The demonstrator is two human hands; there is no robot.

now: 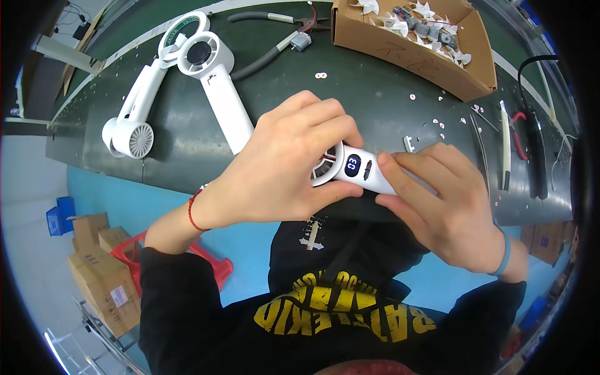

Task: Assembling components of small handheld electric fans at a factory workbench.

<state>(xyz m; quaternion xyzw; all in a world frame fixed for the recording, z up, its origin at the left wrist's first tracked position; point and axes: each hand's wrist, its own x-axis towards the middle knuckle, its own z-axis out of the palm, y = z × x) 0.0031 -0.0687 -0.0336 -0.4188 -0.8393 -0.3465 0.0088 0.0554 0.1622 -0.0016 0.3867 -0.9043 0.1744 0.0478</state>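
Observation:
A white handheld fan (379, 180) with a small lit display lies across both my hands, close to the table's near edge. My left hand (294, 159) is wrapped round its round head, hiding most of the grille. Around the handle, my right hand (447, 194) is closed, its thumb beneath and its fingers on top. Just beyond my left hand rests a second white fan (228, 112), its lower end by my wrist. Farther left lies a folded white fan-like device (145, 94) with a ring and a slotted round end.
Pliers (272, 59) and a small motor (301, 41) with wires lie at the back. An open cardboard box (406, 59) holds white fan blades and motors. At right are tweezers (481, 147), a white-handled blade (505, 144), red-handled cutters (520, 134) and a black corded tool (536, 150).

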